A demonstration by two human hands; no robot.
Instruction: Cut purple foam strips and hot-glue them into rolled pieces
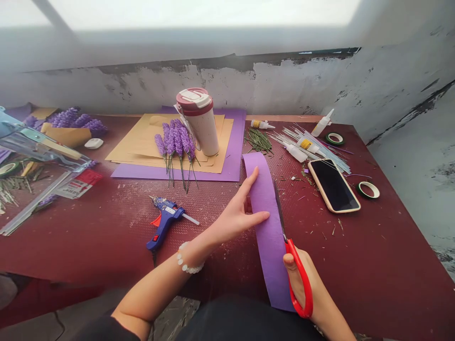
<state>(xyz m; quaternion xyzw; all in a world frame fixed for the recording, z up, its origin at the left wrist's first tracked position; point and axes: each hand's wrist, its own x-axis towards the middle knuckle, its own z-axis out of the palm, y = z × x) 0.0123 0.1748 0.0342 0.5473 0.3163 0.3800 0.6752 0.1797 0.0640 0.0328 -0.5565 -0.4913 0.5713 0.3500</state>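
A long strip of purple paper point(272, 251) stretches from the table's middle toward my body, its far end curling up. My left hand point(242, 201) grips the strip from its left side, thumb and index finger lying on top and the other fingers hidden beneath. In my right hand point(309, 279) is a pair of scissors point(302, 284) with red handles, its fingers through the loops. The dark blades lie along the strip's right edge; whether they are parted I cannot tell.
A blue glue gun point(166, 221) lies to the left. Behind it, lavender flowers point(176, 137) and a lidded cup point(204, 125) rest on brown paper sheets point(135, 137). At right are a phone point(334, 184), a tape roll point(368, 190), glue bottles point(323, 123) and wire stems point(284, 138).
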